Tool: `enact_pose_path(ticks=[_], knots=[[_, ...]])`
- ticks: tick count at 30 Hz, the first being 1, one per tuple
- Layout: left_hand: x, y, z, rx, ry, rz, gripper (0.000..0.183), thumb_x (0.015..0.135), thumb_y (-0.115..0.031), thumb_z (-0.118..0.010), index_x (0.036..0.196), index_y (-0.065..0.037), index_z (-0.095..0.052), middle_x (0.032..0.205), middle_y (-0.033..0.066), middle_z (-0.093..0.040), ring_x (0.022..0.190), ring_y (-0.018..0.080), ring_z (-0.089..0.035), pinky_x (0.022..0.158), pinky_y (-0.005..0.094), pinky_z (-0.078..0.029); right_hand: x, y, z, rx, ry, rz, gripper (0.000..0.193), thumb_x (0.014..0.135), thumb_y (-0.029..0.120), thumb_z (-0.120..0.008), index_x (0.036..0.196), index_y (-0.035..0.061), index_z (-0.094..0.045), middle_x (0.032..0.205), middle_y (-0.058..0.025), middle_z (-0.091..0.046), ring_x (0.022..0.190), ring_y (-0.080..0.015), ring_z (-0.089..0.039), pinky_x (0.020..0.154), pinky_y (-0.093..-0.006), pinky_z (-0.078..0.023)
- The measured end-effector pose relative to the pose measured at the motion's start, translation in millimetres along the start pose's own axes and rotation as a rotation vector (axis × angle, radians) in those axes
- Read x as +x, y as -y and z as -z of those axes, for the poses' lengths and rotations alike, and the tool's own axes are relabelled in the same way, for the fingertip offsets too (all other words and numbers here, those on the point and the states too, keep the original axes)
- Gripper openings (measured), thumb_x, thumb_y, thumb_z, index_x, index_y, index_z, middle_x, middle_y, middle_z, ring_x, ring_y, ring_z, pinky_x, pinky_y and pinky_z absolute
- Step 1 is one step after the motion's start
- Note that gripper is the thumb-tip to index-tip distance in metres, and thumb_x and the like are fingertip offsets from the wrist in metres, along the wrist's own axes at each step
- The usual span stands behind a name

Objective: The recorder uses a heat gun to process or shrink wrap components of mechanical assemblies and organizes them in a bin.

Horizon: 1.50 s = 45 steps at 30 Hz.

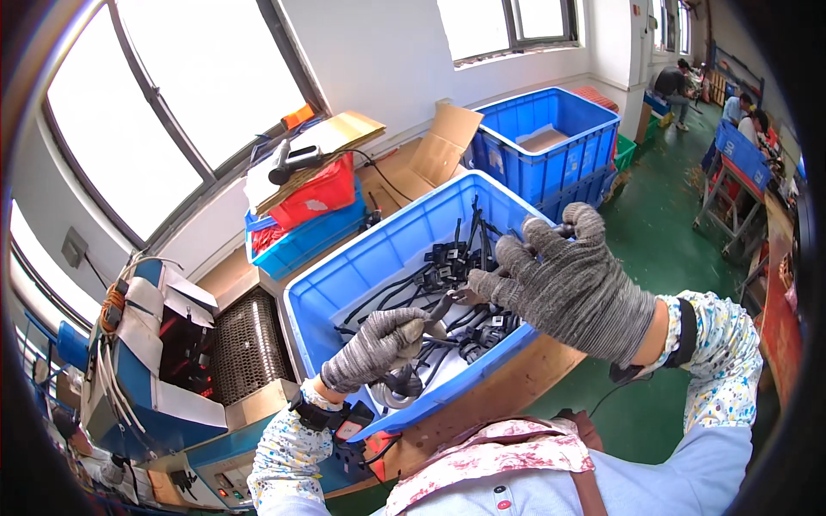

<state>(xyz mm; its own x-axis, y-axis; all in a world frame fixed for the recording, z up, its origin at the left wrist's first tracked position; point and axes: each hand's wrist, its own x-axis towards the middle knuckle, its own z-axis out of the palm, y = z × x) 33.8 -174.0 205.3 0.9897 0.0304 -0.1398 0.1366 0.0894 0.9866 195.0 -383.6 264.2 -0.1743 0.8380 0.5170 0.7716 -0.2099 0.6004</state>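
Both my hands wear grey knitted gloves above a blue plastic crate (331, 279). My left hand (374, 351) is closed at the crate's near left side, pinching a dark cable (441, 307) whose end points towards my right hand. A thicker grey loop (397, 389) hangs just under the left fingers; I cannot tell if it belongs to the same cable. My right hand (576, 288) is raised over the crate's right side with bent fingers, its thumb side at the cable's end. A small dark piece (564, 230) shows between its upper fingers. Several black cables with connectors (452, 262) lie inside the crate.
To the left stands a blue machine with a perforated metal conveyor (254, 344). Behind the crate are a red bin (314, 193) with cardboard and a handheld scanner (292, 161) on top, and stacked blue crates (551, 163). People sit far right beyond the green floor (662, 224).
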Motion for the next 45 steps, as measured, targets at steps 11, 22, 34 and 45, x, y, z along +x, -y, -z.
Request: enact_pose_path(ticks=[11, 22, 34, 45], knots=[[1.2, 11.1, 2.7, 0.005, 0.064, 0.092, 0.037, 0.091, -0.034, -0.052, 0.103, 0.0, -0.06, 0.059, -0.0091, -0.036, 0.05, 0.0017, -0.029, 0.045, 0.0183, -0.023, -3.4, -15.6, -28.4, 0.086, -0.036, 0.256, 0.037, 0.078, 0.028, -0.049, 0.113, 0.0376, -0.052, 0.089, 0.002, -0.042, 0.095, -0.0201, -0.042, 0.076, -0.0436, -0.034], [10.2, 7.4, -5.7, 0.094, 0.071, 0.126, 0.032, 0.091, -0.031, -0.052, 0.1, -0.002, -0.061, 0.061, -0.0085, -0.042, 0.051, 0.0002, -0.032, 0.045, 0.0158, -0.025, 6.5, -41.2, -32.4, 0.173, 0.035, 0.508, 0.042, 0.075, 0.023, -0.049, 0.116, 0.028, -0.053, 0.075, 0.002, -0.044, 0.067, -0.0167, -0.047, 0.052, -0.0306, -0.039], [7.0, 10.5, -4.0, -0.042, -0.033, -0.014, 0.042, 0.088, -0.036, -0.056, 0.098, 0.004, -0.06, 0.059, -0.0064, -0.04, 0.048, 0.0024, -0.033, 0.043, 0.0195, -0.023, -27.4, 1.5, -45.9, 0.809, 0.127, -0.077, 0.049, 0.077, 0.025, -0.06, 0.125, 0.0202, -0.05, 0.083, -0.0089, -0.051, 0.075, -0.0252, -0.052, 0.066, -0.0394, -0.041], [5.4, 10.5, -3.8, 0.002, -0.069, -0.059, 0.036, 0.09, -0.031, -0.053, 0.099, 0.003, -0.059, 0.058, -0.0073, -0.038, 0.049, 0.0023, -0.031, 0.043, 0.0187, -0.022, -27.2, 29.4, -37.0, 0.852, 0.096, -0.236, 0.051, 0.076, 0.02, -0.062, 0.124, 0.0099, -0.05, 0.079, -0.0118, -0.052, 0.069, -0.0269, -0.051, 0.062, -0.039, -0.041]])
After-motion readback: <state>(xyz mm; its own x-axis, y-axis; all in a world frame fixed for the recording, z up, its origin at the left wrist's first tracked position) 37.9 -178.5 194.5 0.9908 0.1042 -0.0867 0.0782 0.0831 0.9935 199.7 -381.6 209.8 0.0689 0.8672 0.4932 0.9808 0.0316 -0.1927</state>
